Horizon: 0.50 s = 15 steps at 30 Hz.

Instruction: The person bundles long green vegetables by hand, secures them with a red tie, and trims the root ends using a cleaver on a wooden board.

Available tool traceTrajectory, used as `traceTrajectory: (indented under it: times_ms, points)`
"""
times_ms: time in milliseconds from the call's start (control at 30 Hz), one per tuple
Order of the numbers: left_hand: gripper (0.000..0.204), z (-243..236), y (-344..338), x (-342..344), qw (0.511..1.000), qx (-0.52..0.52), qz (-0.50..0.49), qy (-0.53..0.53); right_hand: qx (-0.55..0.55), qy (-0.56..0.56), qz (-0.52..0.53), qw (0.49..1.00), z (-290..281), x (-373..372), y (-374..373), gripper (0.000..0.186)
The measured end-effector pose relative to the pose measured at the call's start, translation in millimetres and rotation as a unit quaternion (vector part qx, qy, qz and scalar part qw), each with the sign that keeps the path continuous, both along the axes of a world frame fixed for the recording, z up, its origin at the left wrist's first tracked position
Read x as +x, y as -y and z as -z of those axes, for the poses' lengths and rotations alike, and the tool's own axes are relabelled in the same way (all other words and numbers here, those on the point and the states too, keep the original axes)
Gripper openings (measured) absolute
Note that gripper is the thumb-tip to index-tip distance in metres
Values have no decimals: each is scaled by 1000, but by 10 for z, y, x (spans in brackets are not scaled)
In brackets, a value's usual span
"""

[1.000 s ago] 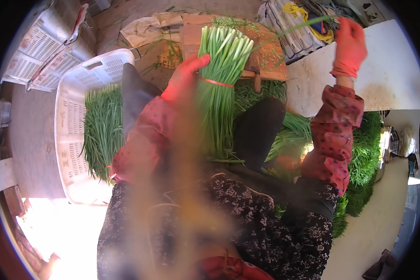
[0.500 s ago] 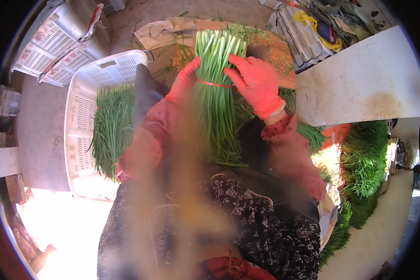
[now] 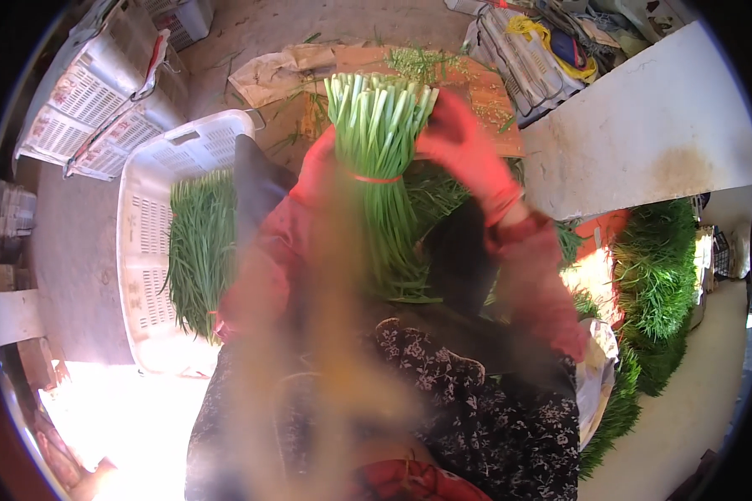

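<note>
A thick bunch of garlic chives [image 3: 380,138] stands upright between my hands, its pale cut ends up and its green leaves hanging toward my lap. A red band [image 3: 378,179] circles it. My left hand [image 3: 316,165], in a red glove, grips the bunch's left side, with its fingers mostly hidden behind the stems. On the other side my right hand [image 3: 466,154], gloved the same and slightly blurred, curves against the upper right of the bunch, thumb and fingers touching the stems.
To the left, a white plastic crate [image 3: 146,250] holds more chives [image 3: 202,250]. Stacked crates [image 3: 92,104] stand beyond it. A wooden board [image 3: 485,134] with scraps lies ahead. A white panel [image 3: 643,125] and heaped chives [image 3: 656,275] are on the right. A blurred strip covers the middle of the view.
The bunch has come a little lower and its cut ends tip more toward me. My right hand has shifted from the front of the stems to their right side.
</note>
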<state>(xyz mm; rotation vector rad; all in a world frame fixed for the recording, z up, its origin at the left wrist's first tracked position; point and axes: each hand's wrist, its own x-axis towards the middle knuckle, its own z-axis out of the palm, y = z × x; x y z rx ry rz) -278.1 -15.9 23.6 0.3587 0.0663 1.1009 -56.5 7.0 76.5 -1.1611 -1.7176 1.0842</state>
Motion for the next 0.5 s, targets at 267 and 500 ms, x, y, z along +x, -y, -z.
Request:
traceTrajectory:
  times_ms: [267,500]
  points:
    - [76,-225,261,31,907,72,-231,-345,-168,-143,42,975,381,-460,535,80]
    - [69,-189,259,-86,939,70,-177,-287,38,79,99,991,-47,-337,376,53]
